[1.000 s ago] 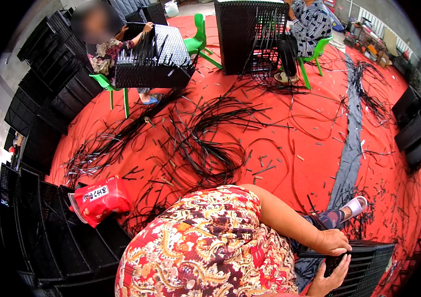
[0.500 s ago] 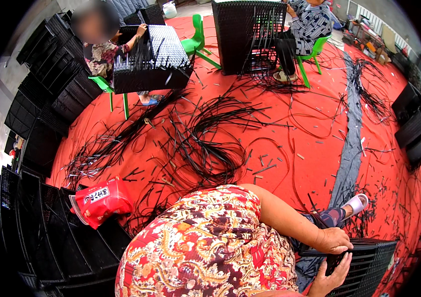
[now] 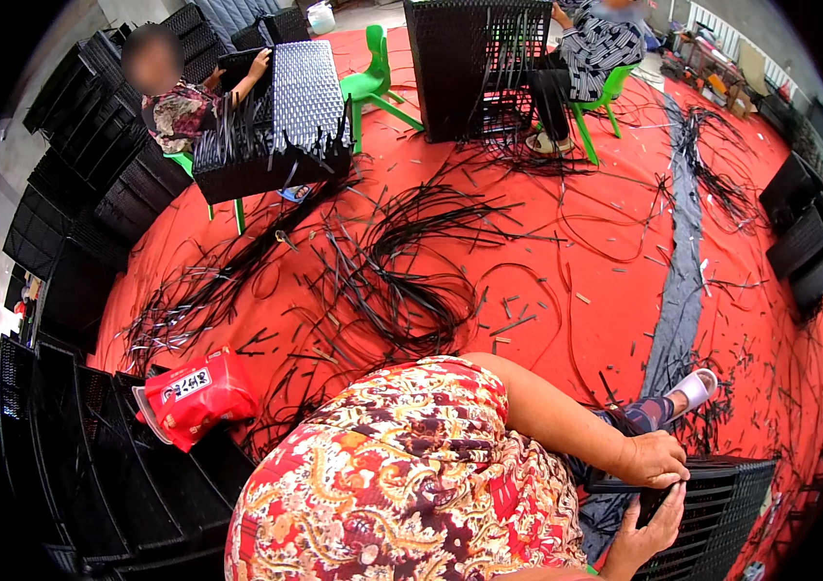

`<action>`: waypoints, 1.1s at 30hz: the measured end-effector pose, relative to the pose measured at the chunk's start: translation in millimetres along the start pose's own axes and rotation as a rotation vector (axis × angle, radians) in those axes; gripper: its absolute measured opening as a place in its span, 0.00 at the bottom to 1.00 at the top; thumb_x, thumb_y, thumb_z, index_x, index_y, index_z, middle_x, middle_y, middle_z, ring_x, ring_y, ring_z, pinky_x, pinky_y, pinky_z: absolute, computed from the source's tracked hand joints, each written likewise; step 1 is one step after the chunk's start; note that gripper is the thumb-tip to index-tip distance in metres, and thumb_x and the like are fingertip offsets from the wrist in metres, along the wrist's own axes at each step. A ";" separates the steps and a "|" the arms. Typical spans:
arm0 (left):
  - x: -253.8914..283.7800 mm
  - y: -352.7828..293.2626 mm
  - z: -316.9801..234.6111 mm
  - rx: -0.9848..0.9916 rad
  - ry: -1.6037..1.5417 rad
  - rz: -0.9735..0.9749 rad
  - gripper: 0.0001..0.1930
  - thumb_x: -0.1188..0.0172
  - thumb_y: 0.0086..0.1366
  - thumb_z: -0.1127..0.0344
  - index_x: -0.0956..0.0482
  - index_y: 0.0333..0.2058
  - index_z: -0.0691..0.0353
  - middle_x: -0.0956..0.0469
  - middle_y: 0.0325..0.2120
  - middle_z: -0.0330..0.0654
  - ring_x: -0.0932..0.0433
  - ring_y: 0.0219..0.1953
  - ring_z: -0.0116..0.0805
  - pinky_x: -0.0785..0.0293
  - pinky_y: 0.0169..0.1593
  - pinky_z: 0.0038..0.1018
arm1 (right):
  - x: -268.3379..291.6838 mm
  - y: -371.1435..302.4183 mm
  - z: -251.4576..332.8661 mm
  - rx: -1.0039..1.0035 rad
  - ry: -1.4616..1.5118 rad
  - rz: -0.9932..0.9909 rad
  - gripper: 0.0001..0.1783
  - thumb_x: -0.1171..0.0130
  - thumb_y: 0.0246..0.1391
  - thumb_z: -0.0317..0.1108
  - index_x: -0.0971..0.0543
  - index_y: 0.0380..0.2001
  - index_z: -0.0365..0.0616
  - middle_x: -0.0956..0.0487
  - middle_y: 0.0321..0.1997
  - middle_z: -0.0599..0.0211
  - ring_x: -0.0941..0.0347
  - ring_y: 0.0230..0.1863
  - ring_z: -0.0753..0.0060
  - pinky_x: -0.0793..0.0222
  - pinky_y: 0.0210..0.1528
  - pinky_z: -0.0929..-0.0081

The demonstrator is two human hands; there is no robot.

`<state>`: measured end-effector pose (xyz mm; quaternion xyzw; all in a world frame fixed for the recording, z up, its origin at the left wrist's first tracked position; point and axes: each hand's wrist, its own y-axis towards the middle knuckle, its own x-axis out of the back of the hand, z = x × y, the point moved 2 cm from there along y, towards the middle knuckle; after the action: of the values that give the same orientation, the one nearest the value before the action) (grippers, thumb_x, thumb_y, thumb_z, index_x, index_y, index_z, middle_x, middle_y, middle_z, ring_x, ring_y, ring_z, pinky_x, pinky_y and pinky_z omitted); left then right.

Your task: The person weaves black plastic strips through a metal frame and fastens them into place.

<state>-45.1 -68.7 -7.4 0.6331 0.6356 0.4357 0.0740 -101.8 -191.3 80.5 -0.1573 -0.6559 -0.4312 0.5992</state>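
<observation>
A black woven rattan piece with slatted sides is at the lower right, beside my knee. My left hand lies over its upper corner, fingers curled down and pinched together; whatever is in the pinch is hidden. Just below it, my right hand grips the near edge of the same piece, its thumb apart from the fingers. The two hands' fingertips come close together at the corner. A dark part of the piece shows between the right thumb and fingers.
Loose black strips and cut scraps litter the red floor covering. A red bag rests on black woven pieces at left. Two people work farther off at woven furniture, near a green chair.
The person at the far left has shifted with their woven piece, which now sits lower and further left. My fingers have moved only slightly at the corner.
</observation>
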 end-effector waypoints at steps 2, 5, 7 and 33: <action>4.7 2.7 -6.0 -0.131 0.147 -0.079 0.12 0.45 0.54 0.58 0.22 0.36 0.53 0.30 0.40 0.43 0.30 0.40 0.42 0.39 0.47 0.38 | 1.1 -0.5 0.1 -0.026 0.033 -0.059 0.33 0.42 0.47 0.49 0.32 0.52 0.38 0.30 0.53 0.47 0.34 0.54 0.51 0.38 0.55 0.61; 8.1 0.0 -9.3 -0.136 0.091 0.044 0.12 0.45 0.55 0.57 0.23 0.37 0.51 0.30 0.40 0.44 0.30 0.40 0.44 0.38 0.47 0.39 | 1.2 -3.5 0.1 -0.049 0.025 -0.094 0.35 0.43 0.47 0.50 0.34 0.54 0.37 0.32 0.55 0.45 0.35 0.55 0.49 0.39 0.56 0.59; 6.3 -2.7 -5.4 -0.053 0.003 0.084 0.11 0.46 0.56 0.56 0.24 0.36 0.50 0.30 0.41 0.44 0.29 0.39 0.45 0.38 0.47 0.38 | -2.8 -11.9 -5.9 -0.026 -0.012 -0.053 0.37 0.43 0.47 0.51 0.35 0.54 0.37 0.34 0.56 0.44 0.36 0.56 0.47 0.40 0.56 0.58; 19.3 -14.6 1.5 -0.325 0.341 0.205 0.12 0.44 0.53 0.62 0.23 0.36 0.56 0.23 0.34 0.40 0.27 0.44 0.41 0.36 0.50 0.39 | -27.5 -117.2 2.6 -0.491 -0.099 0.016 0.30 0.42 0.45 0.41 0.33 0.53 0.43 0.35 0.58 0.58 0.41 0.59 0.58 0.47 0.56 0.63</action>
<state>-58.6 -48.6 -9.0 0.5916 0.4930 0.6375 0.0219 -181.9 -248.7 11.2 -0.3244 -0.5590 -0.5646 0.5134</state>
